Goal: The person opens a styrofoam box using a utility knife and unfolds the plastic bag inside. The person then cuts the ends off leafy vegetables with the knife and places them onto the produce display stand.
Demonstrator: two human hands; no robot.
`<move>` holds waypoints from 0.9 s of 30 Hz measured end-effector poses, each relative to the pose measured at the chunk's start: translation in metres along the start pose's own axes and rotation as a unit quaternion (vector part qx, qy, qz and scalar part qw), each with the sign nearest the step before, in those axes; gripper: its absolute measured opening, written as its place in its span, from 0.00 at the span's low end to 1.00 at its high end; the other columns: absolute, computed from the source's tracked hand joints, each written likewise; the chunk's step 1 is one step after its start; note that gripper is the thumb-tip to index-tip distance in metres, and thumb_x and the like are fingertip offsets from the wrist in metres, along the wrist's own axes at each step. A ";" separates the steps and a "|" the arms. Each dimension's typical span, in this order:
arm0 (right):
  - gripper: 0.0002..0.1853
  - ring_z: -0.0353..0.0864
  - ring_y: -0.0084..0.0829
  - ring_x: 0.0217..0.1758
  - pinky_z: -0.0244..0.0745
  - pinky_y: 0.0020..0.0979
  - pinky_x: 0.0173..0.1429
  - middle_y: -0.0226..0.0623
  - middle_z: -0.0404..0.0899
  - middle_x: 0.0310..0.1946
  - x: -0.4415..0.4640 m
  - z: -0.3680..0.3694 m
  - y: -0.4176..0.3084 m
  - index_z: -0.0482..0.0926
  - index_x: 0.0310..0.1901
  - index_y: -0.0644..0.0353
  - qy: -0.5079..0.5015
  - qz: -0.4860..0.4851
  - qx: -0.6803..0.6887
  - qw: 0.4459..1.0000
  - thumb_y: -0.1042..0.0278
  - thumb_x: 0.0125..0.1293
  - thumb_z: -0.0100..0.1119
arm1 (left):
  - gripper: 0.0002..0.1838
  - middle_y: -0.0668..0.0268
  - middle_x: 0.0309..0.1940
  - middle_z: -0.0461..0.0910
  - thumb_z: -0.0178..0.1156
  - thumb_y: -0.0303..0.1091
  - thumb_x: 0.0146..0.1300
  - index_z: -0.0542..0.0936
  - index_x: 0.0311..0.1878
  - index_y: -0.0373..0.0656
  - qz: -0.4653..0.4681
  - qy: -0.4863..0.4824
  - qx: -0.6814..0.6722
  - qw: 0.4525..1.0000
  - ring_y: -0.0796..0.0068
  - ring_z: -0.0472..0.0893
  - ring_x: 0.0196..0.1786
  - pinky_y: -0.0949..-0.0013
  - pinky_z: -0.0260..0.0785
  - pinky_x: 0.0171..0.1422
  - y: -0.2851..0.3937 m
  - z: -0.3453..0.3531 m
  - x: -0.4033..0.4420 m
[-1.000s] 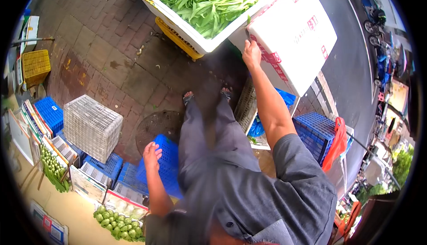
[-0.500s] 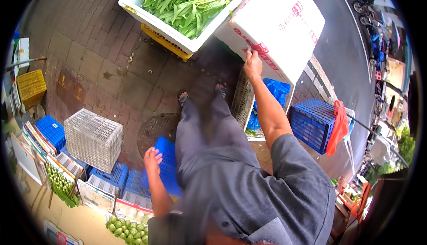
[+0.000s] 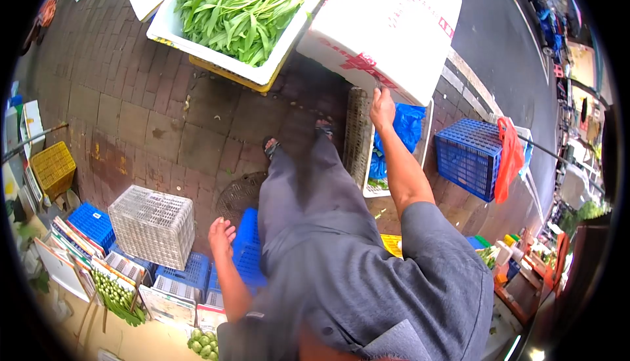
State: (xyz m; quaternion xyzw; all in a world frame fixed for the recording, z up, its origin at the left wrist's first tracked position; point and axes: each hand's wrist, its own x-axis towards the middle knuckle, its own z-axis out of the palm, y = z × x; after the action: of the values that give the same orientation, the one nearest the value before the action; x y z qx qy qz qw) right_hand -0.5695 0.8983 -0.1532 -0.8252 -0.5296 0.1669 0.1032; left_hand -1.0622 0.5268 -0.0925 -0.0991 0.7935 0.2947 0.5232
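Observation:
A big white box (image 3: 387, 23), sealed with red-printed tape, stands in front of me. My right hand (image 3: 382, 108) is closed at its near side, close to the end of the tape (image 3: 364, 62). A small, thin metal tool (image 3: 378, 86) pokes out beyond the fingers; its exact kind is too small to make out. My left hand (image 3: 222, 235) hangs low beside a blue crate (image 3: 247, 249), fingers loosely bent and apart, holding nothing. Below the box, a blue plastic bag (image 3: 408, 128) lies in a pale container.
Leafy greens (image 3: 243, 17) fill a white foam box (image 3: 164, 33) on a yellow crate. A grey crate (image 3: 154, 226) and several blue crates stand left. Right are a blue crate (image 3: 464, 158) and a red bag (image 3: 508, 161). The road (image 3: 499, 40) runs beyond.
My right hand has moved along the tape toward the box's near right corner. My view has shifted somewhat, and my left hand stays low and empty.

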 end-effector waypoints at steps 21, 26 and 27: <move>0.16 0.81 0.52 0.44 0.76 0.49 0.46 0.48 0.81 0.40 0.017 -0.109 0.187 0.76 0.55 0.54 -0.110 -0.096 -0.045 0.988 0.54 0.74 0.52 | 0.20 0.61 0.48 0.83 0.59 0.42 0.71 0.76 0.61 0.43 0.095 -0.116 0.112 0.982 0.73 0.83 0.40 0.71 0.76 0.41 0.107 0.262 -0.064; 0.14 0.81 0.50 0.38 0.76 0.48 0.40 0.44 0.79 0.35 0.079 -0.148 0.209 0.77 0.50 0.52 -0.215 -0.253 -0.079 0.940 0.54 0.71 0.55 | 0.19 0.66 0.46 0.83 0.61 0.43 0.70 0.78 0.58 0.44 0.138 -0.175 0.179 0.958 0.76 0.81 0.43 0.71 0.74 0.45 0.148 0.380 -0.092; 0.13 0.81 0.49 0.38 0.76 0.48 0.38 0.44 0.79 0.33 0.091 -0.156 0.209 0.77 0.48 0.52 -0.232 -0.286 -0.085 0.926 0.54 0.70 0.56 | 0.18 0.67 0.46 0.83 0.61 0.43 0.70 0.78 0.58 0.44 0.146 -0.181 0.196 0.953 0.77 0.81 0.44 0.72 0.74 0.46 0.154 0.399 -0.098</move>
State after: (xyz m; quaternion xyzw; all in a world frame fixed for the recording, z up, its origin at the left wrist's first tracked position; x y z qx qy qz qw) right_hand -0.2990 0.8950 -0.0967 -0.5824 -0.7645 0.2718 -0.0496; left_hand -0.7838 0.8638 -0.0608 0.1777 0.7336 0.2196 0.6180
